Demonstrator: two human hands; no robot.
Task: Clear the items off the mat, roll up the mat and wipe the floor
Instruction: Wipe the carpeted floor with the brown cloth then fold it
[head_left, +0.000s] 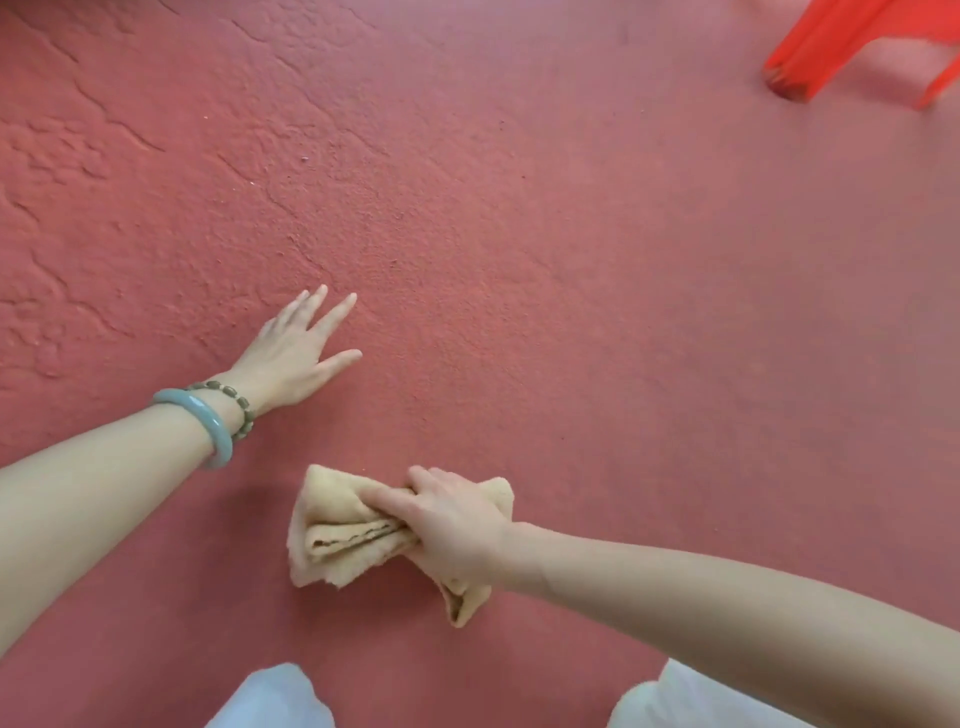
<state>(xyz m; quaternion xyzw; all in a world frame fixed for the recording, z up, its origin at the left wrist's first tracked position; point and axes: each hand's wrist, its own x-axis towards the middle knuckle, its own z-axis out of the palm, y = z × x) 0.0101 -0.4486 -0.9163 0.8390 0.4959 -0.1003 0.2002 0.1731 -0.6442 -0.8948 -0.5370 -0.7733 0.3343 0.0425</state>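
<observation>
Resting flat on the rough red floor (519, 260), the left hand (296, 353) has its fingers straight and spread, palm down. On that wrist sit 2 bracelets: a pale green bangle (200, 423) and a string of dark beads (236, 408) just beside it. Nearer the person and to the right, the right hand (452, 530) grips a bunched tan cloth (337, 535), fingers curled round its middle, pressing it against the floor. White trouser knees (275, 696) show at the bottom edge. At the upper right stand the legs of a red plastic stool (831, 47), well apart from both hands.
</observation>
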